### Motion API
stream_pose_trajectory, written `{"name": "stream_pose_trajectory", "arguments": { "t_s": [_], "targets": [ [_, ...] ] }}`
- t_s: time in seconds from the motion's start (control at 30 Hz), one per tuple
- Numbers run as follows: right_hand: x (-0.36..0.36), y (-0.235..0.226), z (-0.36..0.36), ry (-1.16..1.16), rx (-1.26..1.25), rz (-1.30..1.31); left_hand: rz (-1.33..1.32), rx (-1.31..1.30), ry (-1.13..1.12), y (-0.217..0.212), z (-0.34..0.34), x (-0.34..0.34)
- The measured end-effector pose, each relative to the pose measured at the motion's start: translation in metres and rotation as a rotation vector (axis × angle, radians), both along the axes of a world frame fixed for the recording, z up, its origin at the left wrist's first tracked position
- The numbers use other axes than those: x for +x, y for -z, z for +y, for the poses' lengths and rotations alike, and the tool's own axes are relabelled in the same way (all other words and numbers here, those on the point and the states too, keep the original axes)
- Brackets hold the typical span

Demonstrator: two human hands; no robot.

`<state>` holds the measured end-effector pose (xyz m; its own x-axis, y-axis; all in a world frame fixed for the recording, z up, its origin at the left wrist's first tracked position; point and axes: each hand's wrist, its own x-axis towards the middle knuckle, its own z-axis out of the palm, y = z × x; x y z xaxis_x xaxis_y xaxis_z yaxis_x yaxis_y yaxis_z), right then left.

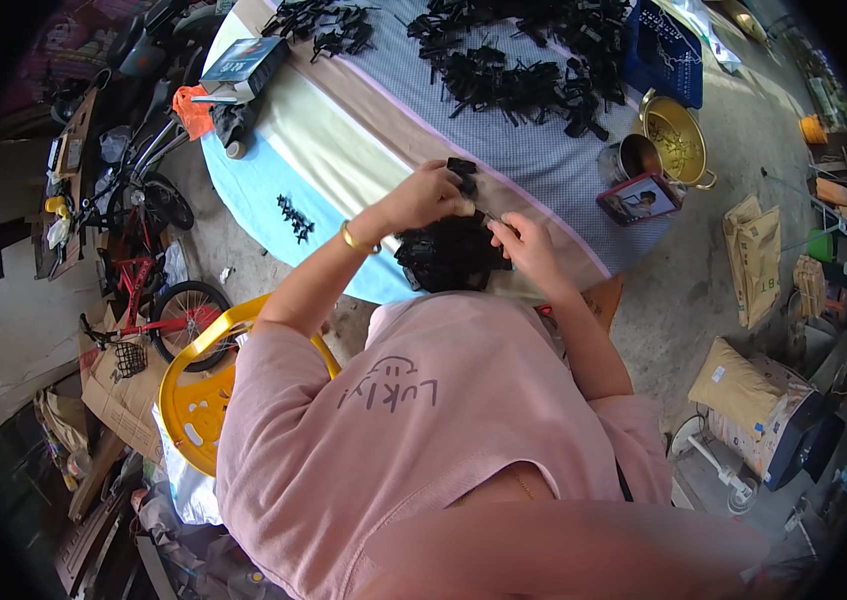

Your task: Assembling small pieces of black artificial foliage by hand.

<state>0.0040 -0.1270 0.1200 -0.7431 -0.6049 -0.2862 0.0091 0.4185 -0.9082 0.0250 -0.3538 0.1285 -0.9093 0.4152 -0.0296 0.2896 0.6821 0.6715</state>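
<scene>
My left hand (431, 195), with a gold bangle at the wrist, pinches a small black plastic part (479, 214) over the cloth-covered table. My right hand (525, 245) faces it, its fingers closed around a thin tool (489, 216) whose tip meets the black part; the kind of tool is too small to tell. Below both hands, close to my body, lies a pile of black parts (443, 258). Another black piece (461, 170) shows just beyond my left fingers. On the light blue stripe sits a small cluster of tiny black bits (295, 218).
Large heaps of black parts (513, 80) cover the far side, beside a blue basket (665, 55). At right stand a gold-coloured pot (683, 130), a metal cup (633, 158) and a phone (640, 200). A box (243, 65) lies far left; a yellow chair (193, 400) stands left.
</scene>
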Motion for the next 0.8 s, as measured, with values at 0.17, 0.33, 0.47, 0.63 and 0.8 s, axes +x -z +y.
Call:
{"name": "stream_pose_trajectory", "arguments": {
  "t_s": [0.17, 0.33, 0.47, 0.63, 0.8],
  "targets": [
    [0.0, -0.003, 0.003, -0.02, -0.045, -0.013, -0.115, 0.108, -0.394, 0.007, 0.005, -0.073],
    [0.007, -0.01, -0.001, 0.001, -0.026, -0.01, 0.39, -0.249, -0.626, 0.074, 0.002, -0.134],
    [0.006, -0.007, 0.005, 0.032, -0.04, 0.035, 0.378, -0.153, -0.573, 0.082, 0.001, -0.131],
    [-0.001, -0.013, 0.012, 0.122, -0.065, 0.079, 0.629, -0.118, -0.698, 0.049, 0.007, -0.1],
    [-0.016, -0.015, 0.004, 0.156, -0.17, 0.168, 0.676, -0.02, -0.67, 0.005, 0.009, -0.088]
  ]
}}
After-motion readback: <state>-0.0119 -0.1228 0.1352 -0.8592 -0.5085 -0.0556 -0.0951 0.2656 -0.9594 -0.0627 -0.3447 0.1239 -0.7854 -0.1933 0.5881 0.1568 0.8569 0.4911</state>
